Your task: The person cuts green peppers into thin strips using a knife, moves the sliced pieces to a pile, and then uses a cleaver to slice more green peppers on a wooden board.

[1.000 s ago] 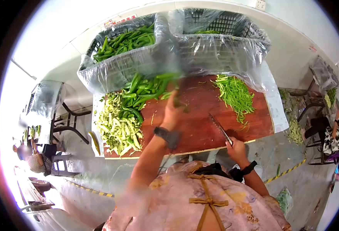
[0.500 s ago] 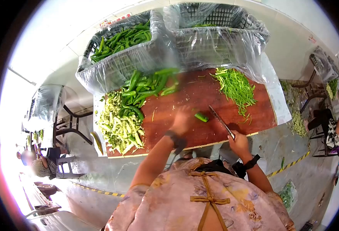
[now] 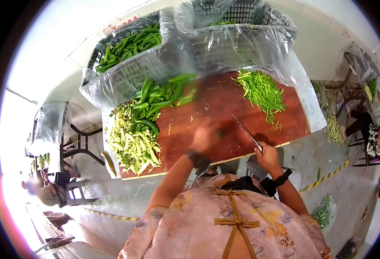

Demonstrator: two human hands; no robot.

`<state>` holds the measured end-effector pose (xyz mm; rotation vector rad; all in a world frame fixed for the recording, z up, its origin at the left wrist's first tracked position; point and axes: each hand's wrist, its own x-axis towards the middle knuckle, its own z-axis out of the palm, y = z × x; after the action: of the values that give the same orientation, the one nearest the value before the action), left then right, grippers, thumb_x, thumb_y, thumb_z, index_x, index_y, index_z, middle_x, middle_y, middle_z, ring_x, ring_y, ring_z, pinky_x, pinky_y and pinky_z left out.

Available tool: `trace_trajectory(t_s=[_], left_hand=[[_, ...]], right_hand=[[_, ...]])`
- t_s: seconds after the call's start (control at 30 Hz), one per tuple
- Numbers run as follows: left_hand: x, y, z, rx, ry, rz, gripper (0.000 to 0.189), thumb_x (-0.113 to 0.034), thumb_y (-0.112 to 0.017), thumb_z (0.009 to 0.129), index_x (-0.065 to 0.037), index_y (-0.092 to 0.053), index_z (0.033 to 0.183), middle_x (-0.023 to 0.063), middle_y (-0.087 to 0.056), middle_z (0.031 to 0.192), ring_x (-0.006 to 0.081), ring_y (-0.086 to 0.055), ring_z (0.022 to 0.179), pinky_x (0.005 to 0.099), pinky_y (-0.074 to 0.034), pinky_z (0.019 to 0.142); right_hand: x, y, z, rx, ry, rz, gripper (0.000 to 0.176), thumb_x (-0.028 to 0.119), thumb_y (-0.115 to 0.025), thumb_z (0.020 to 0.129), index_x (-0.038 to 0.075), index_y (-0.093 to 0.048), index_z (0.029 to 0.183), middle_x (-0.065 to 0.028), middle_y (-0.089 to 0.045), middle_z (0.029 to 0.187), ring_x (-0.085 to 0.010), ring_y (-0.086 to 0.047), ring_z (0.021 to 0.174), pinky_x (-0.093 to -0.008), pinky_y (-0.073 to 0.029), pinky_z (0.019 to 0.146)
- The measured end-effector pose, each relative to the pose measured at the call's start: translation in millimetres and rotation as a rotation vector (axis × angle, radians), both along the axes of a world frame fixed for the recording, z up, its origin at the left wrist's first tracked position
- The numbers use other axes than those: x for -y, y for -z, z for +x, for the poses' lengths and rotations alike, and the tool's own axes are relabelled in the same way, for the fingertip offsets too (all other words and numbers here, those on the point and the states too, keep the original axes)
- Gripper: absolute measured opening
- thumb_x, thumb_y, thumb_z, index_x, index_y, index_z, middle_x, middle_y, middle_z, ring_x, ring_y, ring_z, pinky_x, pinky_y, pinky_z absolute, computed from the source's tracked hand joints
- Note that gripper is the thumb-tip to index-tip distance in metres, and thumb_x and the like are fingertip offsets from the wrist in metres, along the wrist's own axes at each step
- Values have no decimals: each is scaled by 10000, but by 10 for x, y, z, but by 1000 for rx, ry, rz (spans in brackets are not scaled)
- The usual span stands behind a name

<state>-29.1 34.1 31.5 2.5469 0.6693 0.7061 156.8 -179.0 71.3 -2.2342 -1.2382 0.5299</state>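
Note:
My right hand [image 3: 267, 156] is closed around the handle of a knife [image 3: 246, 131], its blade angled up and left over the brown cutting board [image 3: 185, 129]. My left hand [image 3: 205, 138] is smeared by motion, its fingers reaching toward a blurred piece of green pepper [image 3: 219, 133]; whether they grip it, I cannot tell. Left of that hand lies a heap of pale pepper cores [image 3: 134, 146]. Whole green peppers [image 3: 160, 97] are piled behind the cores. Thin green pepper shreds [image 3: 263, 95] form a mound at the board's back right.
Two plastic-lined crates [image 3: 125, 73] stand behind the board, the left one holding green peppers [image 3: 131, 45]. A bag of greens [image 3: 325, 213] rests on the floor at right. Seated people [image 3: 378, 140] are at the far right and far left [image 3: 52, 192].
My left hand has shifted slightly right, onto or beside the pepper piece, which is now mostly covered and blurred. The knife blade has turned narrower to view, and the whole view has shifted a little.

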Motion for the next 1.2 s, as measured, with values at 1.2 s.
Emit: trace_trajectory(t_s=[1.2], left_hand=[[350, 52, 328, 61, 113, 103, 295, -75, -549, 690, -116, -686, 948, -1, -620, 1006, 231, -557, 946, 368, -489, 775]], right_hand=[[-338, -101, -56, 288, -300, -155, 182, 184, -562, 846, 4, -564, 816, -220, -603, 677, -404, -601, 659, -506, -473, 611]])
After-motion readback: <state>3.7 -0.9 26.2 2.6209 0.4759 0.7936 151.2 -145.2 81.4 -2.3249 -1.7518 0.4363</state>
